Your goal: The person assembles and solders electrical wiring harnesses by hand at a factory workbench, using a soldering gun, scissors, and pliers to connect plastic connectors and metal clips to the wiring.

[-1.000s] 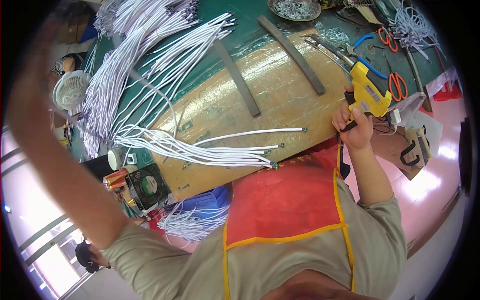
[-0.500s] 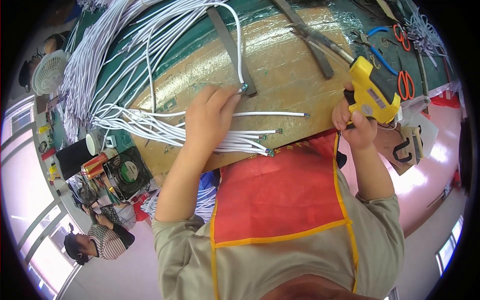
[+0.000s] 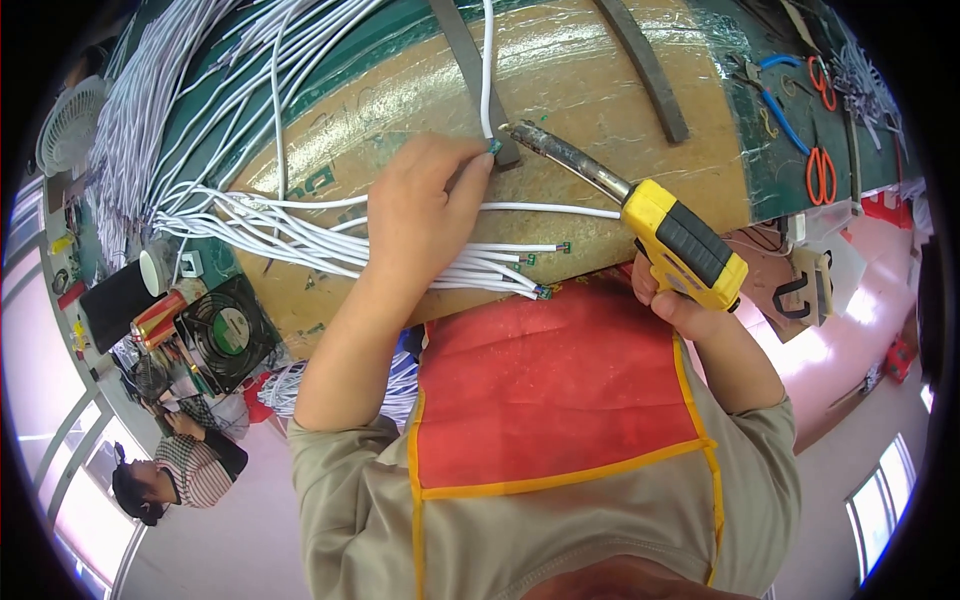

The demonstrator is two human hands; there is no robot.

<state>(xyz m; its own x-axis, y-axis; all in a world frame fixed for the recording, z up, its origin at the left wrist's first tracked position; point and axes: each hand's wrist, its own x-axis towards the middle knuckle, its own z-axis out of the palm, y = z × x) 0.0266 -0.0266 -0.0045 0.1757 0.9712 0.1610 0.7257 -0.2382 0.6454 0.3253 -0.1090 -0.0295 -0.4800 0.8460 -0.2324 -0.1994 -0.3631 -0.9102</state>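
Note:
My left hand [image 3: 425,200] pinches the end of a white cable [image 3: 487,70], where a tiny green circuit board [image 3: 493,147] shows at the fingertips beside a flat dark metal bar [image 3: 468,65]. In my right hand [image 3: 665,300] is a yellow and black soldering gun [image 3: 690,245]. Its long metal barrel points up and left, the tip close to the little board; whether they touch I cannot tell. Several white cables [image 3: 320,240] lie beneath my left hand and forearm, with small green boards on some of their right ends.
A second metal bar [image 3: 645,70] lies on the tan work board [image 3: 580,90]. Blue-handled pliers [image 3: 785,120] and red-handled scissors [image 3: 820,175] lie at right. A black fan [image 3: 225,335] stands at left, below a large heap of white cables [image 3: 150,120]. Another person [image 3: 190,465] is at lower left.
The soldering gun has swung left and down from the right side, bringing its tip near the pinched cable end. My left hand keeps its pinch. The whole view has shifted slightly.

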